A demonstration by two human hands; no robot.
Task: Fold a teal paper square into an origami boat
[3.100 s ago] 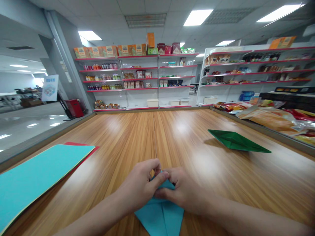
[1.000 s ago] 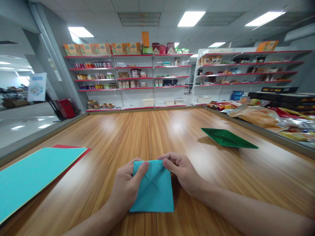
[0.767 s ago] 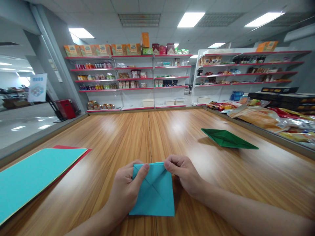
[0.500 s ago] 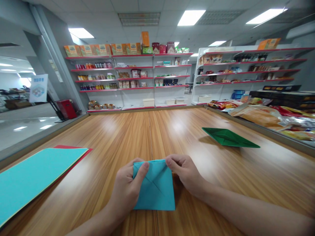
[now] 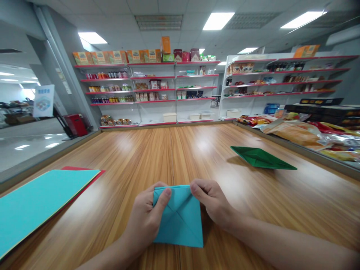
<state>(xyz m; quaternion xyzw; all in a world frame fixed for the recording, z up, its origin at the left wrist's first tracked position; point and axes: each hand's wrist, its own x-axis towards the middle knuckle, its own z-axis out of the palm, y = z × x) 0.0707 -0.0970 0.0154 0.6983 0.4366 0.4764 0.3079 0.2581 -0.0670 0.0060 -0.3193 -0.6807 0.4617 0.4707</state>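
Observation:
A folded blue paper square (image 5: 181,221) with diagonal creases is held between my two hands, tilted above the wooden table (image 5: 146,150). My left hand (image 5: 149,210) grips its upper left side, thumb flat on the front face and fingers behind. At the upper right corner, my right hand (image 5: 209,198) pinches the paper between thumb and curled fingers. The paper's back side is hidden from me. Farther off to the right lies a folded green paper piece (image 5: 261,157), with part of it lifted off the tabletop.
On the left rests a stack of coloured paper sheets (image 5: 47,195), blue on top, with red showing beneath. Packaged snacks (image 5: 298,133) lie beyond the table's right edge. Stocked shelves (image 5: 153,77) stand behind the table.
The blue paper's lower edge has come slightly nearer to me and a bit right. Both hands keep hold of it in about the same places.

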